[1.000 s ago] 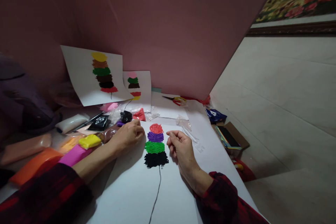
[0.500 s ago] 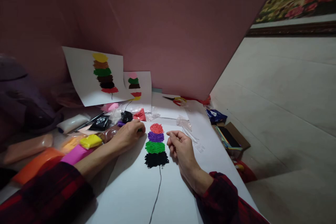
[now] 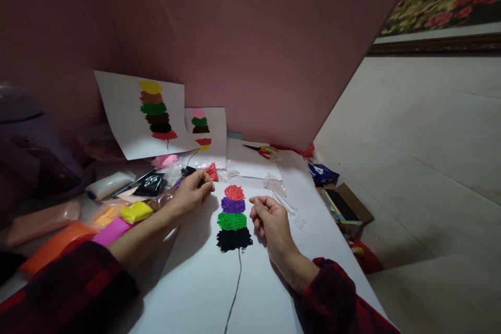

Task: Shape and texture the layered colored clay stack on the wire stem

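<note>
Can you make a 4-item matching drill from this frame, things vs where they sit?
Things:
1. scissors
2. yellow clay
3. clear fork
4. black blob

Places:
A. bottom of the colour stack, atop the black line
B. far end of the table, by the pink wall
C. just beyond the right hand
D. beside the left forearm, among the clay packs

Pairs: 1-B, 2-D, 3-C, 4-A
</note>
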Tool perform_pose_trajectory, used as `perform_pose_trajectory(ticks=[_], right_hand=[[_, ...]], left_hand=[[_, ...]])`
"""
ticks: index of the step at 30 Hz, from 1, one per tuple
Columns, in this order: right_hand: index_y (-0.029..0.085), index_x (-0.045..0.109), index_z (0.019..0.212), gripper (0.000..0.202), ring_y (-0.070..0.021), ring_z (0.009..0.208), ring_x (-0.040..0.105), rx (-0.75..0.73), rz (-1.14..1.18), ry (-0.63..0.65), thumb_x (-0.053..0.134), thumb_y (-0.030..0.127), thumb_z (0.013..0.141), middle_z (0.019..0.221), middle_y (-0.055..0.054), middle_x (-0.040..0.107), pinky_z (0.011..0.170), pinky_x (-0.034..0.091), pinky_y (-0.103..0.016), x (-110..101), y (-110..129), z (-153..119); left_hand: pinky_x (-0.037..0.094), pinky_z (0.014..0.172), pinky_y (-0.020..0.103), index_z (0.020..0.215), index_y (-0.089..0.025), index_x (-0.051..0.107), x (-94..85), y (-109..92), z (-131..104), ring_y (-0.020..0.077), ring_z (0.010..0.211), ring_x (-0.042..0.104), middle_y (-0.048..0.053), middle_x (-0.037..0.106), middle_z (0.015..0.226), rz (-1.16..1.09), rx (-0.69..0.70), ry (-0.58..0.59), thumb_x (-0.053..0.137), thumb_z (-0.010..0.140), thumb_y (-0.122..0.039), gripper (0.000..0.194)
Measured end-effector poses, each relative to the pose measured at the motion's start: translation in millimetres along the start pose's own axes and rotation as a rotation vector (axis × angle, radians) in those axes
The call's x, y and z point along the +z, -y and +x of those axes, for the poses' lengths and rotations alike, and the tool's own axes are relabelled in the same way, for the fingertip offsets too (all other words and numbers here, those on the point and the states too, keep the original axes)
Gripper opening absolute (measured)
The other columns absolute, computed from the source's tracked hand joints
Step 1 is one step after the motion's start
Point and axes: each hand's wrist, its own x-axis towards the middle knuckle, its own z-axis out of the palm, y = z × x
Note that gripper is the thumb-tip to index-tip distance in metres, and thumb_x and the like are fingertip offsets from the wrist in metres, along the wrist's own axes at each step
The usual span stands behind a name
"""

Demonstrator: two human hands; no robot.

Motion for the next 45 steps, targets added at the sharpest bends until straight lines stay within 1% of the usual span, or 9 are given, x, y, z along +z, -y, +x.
perform_pose_trajectory(ticks=[3,10,17,21,25,30,34,39,45], right_hand=[[0.017,0.060,0.082,0.027,-0.0031,0.036,0.034,-0.015,0.124,-0.074,0.070,0.039,0.071,0.053,0.006,0.052,0.033,0.017,-0.015,-0.9,3.3,0.2],[0.019,0.060,0.087,0.027,-0.0047,0.038,0.034,-0.069,0.203,-0.135,0.069,0.039,0.072,0.053,0.007,0.050,0.036,0.017,-0.017,-1.8,7.2,0.7],[0.019,0.059,0.087,0.032,-0.0041,0.037,0.032,-0.030,0.180,-0.116,0.072,0.042,0.069,0.052,0.008,0.049,0.035,0.014,-0.016,-0.3,4.8,0.5],[0.019,0.059,0.086,0.032,-0.0045,0.037,0.033,-0.029,0.176,-0.102,0.072,0.042,0.068,0.052,0.008,0.050,0.035,0.015,-0.016,-0.3,5.6,0.1],[0.019,0.059,0.086,0.031,-0.0050,0.037,0.033,-0.031,0.177,-0.103,0.072,0.041,0.068,0.053,0.007,0.050,0.035,0.015,-0.016,-0.5,5.3,-0.3],[0.019,0.059,0.087,0.029,-0.0051,0.038,0.033,-0.021,0.179,-0.094,0.070,0.040,0.070,0.055,0.007,0.050,0.035,0.014,-0.017,-0.6,5.1,-1.1],[0.019,0.060,0.086,0.029,-0.0056,0.038,0.033,-0.023,0.175,-0.103,0.071,0.040,0.069,0.054,0.007,0.050,0.035,0.013,-0.018,-0.5,5.6,-1.2],[0.019,0.059,0.086,0.028,-0.0050,0.038,0.033,-0.022,0.184,-0.098,0.071,0.038,0.069,0.053,0.007,0.050,0.035,0.014,-0.017,-0.5,5.1,-0.2],[0.019,0.059,0.085,0.030,-0.0054,0.038,0.033,-0.030,0.172,-0.102,0.071,0.040,0.068,0.054,0.006,0.051,0.035,0.014,-0.017,0.2,6.2,-1.1]], left_hand=[[0.027,0.042,0.020,0.072,-0.020,0.045,1.1,-9.9,-6.9,0.0077,0.042,0.039,-0.005,0.048,0.054,-0.262,-0.125,0.017,0.054,0.072,-0.030,0.014],[0.030,0.045,0.018,0.077,-0.015,0.052,4.8,-28.4,-20.3,0.0054,0.047,0.043,-0.004,0.050,0.063,-0.644,-0.377,0.035,0.057,0.060,-0.011,0.018],[0.030,0.042,0.018,0.067,-0.013,0.050,4.3,-29.9,-22.9,0.0069,0.050,0.044,-0.001,0.048,0.063,-0.829,-0.490,0.107,0.056,0.073,-0.014,0.008],[0.035,0.043,0.018,0.070,-0.012,0.053,2.9,-29.7,-20.9,0.0083,0.052,0.049,0.001,0.051,0.063,-0.851,-0.477,0.061,0.056,0.071,-0.006,0.006],[0.036,0.042,0.018,0.073,-0.009,0.059,-5.8,-28.2,-16.0,0.0071,0.043,0.049,0.000,0.055,0.053,-0.801,-0.383,-0.079,0.060,0.068,0.000,0.011],[0.036,0.036,0.016,0.075,-0.010,0.063,-28.4,-23.8,-6.6,0.0068,0.039,0.051,0.001,0.061,0.055,-0.748,-0.245,-0.302,0.069,0.066,-0.003,0.012],[0.028,0.030,0.013,0.073,-0.011,0.061,-42.7,-22.2,-2.1,0.0033,0.033,0.044,-0.002,0.058,0.052,-0.753,-0.193,-0.416,0.070,0.073,-0.013,0.010],[0.021,0.028,0.011,0.077,-0.010,0.058,-46.8,-26.6,-2.7,0.0010,0.029,0.034,-0.006,0.049,0.046,-0.803,-0.225,-0.423,0.057,0.088,-0.018,0.014],[0.040,0.037,0.011,0.081,-0.007,0.057,-44.6,-24.9,-1.5,0.0062,0.045,0.056,0.006,0.062,0.061,-0.873,-0.275,-0.452,0.037,0.093,-0.004,0.024]])
